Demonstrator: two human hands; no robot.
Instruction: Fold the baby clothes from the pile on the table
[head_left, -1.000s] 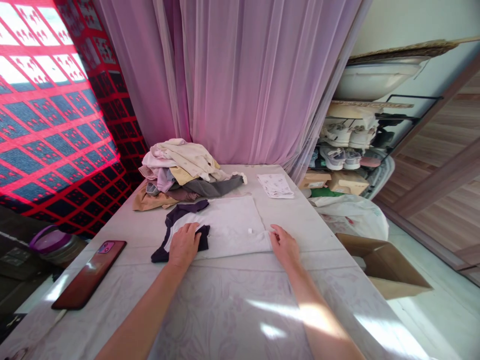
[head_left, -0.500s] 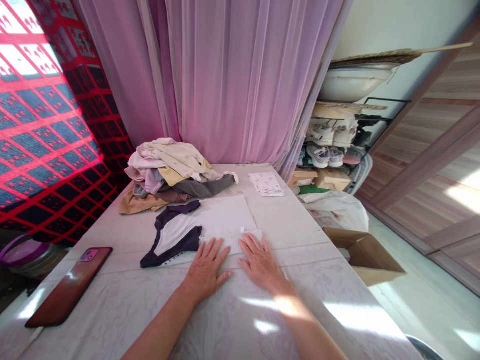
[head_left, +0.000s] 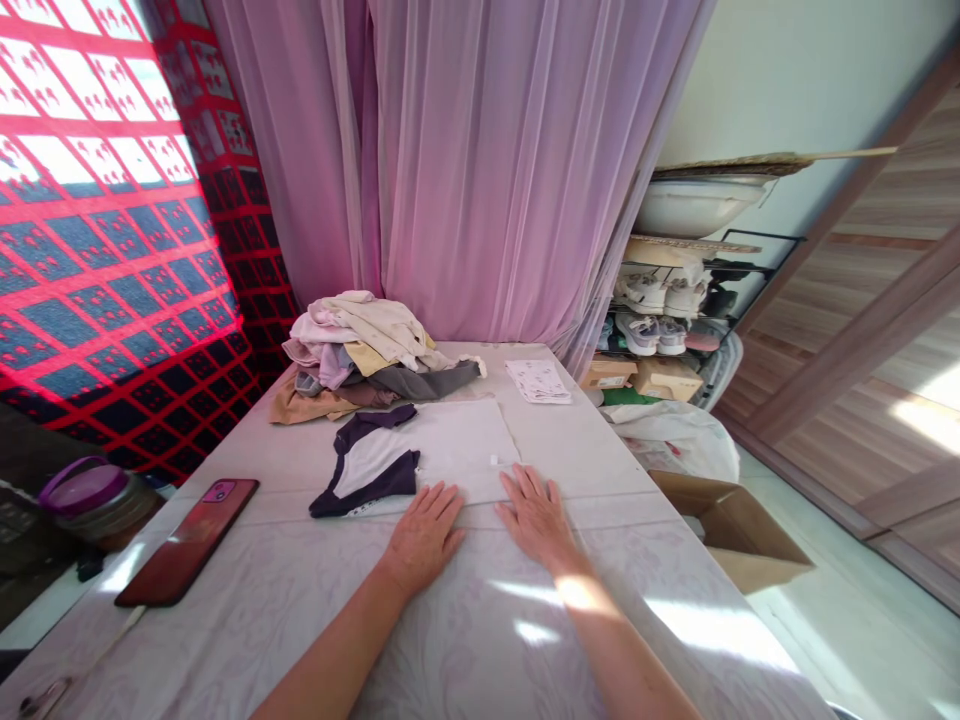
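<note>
Primary illumination is daylight entering at the upper left through the red-and-black checked curtain (head_left: pixel 112 250), whose top panels clip to white. The mauve curtain (head_left: pixel 465 170) diffuses a softer glow. Hard sun patches fall on the tablecloth (head_left: pixel 450 650), the right forearm (head_left: pixel 600 615) and the wood-grain door (head_left: pixel 840 390). The lower-left corner is dim; the purple-lidded jar (head_left: pixel 97 500) there appears soft, so its detail is uncertain. The white-and-navy garment (head_left: pixel 461 435) shows low contrast against the cloth. Wide-angle distortion tilts verticals toward both side edges.
</note>
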